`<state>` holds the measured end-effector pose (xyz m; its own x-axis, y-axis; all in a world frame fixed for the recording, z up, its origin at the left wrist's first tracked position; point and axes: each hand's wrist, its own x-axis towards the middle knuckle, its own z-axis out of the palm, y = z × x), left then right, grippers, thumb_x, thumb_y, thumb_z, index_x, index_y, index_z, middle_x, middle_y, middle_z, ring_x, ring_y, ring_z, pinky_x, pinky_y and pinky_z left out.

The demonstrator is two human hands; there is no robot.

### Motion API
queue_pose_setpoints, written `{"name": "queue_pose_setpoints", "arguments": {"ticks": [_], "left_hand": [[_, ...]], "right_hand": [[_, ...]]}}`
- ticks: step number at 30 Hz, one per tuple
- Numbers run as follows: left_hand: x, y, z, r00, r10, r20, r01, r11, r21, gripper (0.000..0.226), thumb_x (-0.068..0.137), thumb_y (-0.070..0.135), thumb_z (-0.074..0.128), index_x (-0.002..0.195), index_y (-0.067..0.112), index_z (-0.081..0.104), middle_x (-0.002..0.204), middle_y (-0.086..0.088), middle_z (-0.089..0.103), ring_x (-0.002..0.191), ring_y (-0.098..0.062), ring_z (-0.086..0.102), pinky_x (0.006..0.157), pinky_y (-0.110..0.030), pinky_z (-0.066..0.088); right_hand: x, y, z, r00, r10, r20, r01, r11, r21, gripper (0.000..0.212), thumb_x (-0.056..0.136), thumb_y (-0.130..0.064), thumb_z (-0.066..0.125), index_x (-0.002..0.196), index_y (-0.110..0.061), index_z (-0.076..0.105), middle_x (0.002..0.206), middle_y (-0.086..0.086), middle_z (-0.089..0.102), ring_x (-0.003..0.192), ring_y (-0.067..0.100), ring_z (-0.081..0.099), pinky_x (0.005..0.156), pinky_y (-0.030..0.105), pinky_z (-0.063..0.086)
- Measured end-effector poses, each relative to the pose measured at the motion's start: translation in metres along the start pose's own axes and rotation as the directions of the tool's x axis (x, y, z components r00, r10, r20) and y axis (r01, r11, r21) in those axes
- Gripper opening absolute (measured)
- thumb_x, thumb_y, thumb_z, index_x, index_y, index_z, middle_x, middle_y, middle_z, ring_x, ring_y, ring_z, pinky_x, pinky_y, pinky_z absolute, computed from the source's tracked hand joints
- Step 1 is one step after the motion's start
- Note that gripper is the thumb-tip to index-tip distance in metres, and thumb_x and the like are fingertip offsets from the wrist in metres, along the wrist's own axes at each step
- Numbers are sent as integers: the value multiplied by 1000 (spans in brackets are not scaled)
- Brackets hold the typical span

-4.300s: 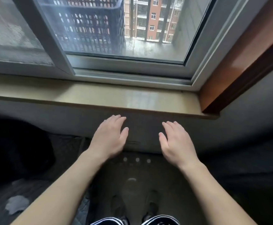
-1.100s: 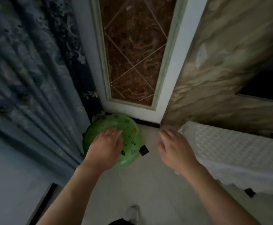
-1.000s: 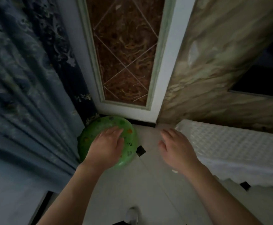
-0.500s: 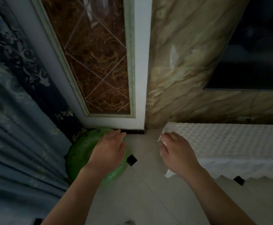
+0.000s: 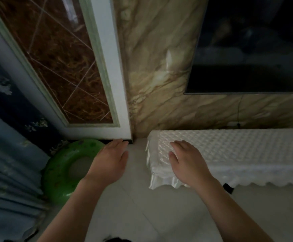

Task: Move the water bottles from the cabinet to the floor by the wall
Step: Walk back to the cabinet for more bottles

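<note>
No water bottle shows in the head view. A low cabinet (image 5: 247, 151) draped in a white quilted cloth runs along the marble-patterned wall (image 5: 159, 75) at the right. My right hand (image 5: 187, 159) is stretched out flat, palm down, in front of the cloth's left end, fingers apart and holding nothing. My left hand (image 5: 110, 163) is held out flat too, above the pale tiled floor (image 5: 142, 215), overlapping the right rim of a green swim ring.
A green inflatable swim ring (image 5: 60, 172) lies on the floor at the foot of a blue curtain (image 5: 8, 163). Behind it stands a white-framed panel with brown marbled glass (image 5: 58, 58). A dark screen (image 5: 255, 49) hangs above the cabinet.
The view has swung from a window sill to this room corner, then further right, bringing the covered cabinet and dark screen into view. Both hands stay held out flat and empty.
</note>
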<state>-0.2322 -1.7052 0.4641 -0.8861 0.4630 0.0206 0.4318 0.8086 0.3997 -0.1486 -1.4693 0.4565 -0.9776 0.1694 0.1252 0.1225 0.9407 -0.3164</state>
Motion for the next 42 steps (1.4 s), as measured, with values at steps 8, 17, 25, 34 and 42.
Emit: {"name": "queue_pose_setpoints", "arguments": {"ticks": [8, 17, 25, 34, 42], "left_hand": [[33, 68, 29, 1000, -1, 2, 1, 1000, 2, 79, 82, 54, 14, 139, 15, 52, 144, -7, 50, 135, -23, 43, 111, -32, 31], [126, 119, 73, 999, 37, 12, -37, 999, -14, 56, 90, 43, 29, 129, 14, 58, 129, -7, 61, 119, -24, 56, 101, -33, 42], [238, 185, 101, 994, 94, 49, -90, 994, -64, 66, 87, 51, 25, 135, 16, 55, 133, -9, 60, 121, -30, 57, 103, -39, 45], [311, 260, 125, 988, 69, 135, -65, 997, -37, 63, 89, 46, 29, 143, 19, 47, 148, -5, 48, 136, -22, 43, 111, -35, 33], [331, 348, 166, 992, 46, 116, -44, 999, -22, 77, 84, 62, 14, 140, 22, 49, 145, -3, 49, 133, -24, 46, 109, -41, 40]], "right_hand": [[4, 80, -34, 999, 18, 28, -18, 1000, 24, 39, 98, -31, 39, 130, -14, 53, 126, 3, 60, 116, 19, 52, 102, 34, 40], [52, 169, -46, 995, 72, 62, -73, 997, 12, 39, 98, -32, 40, 130, -13, 53, 126, 3, 60, 116, 18, 52, 100, 30, 39], [121, 263, -72, 982, 164, 91, -164, 986, -3, 48, 98, -36, 35, 139, -13, 47, 139, 5, 52, 129, 20, 45, 110, 31, 30], [157, 351, -103, 964, 242, 106, -245, 969, 13, 48, 100, -36, 34, 144, -16, 41, 148, 4, 44, 137, 17, 36, 114, 29, 22], [142, 452, -134, 974, 208, 93, -213, 975, 59, 45, 100, -34, 38, 141, -16, 44, 143, 2, 49, 133, 15, 40, 111, 28, 26]]}}
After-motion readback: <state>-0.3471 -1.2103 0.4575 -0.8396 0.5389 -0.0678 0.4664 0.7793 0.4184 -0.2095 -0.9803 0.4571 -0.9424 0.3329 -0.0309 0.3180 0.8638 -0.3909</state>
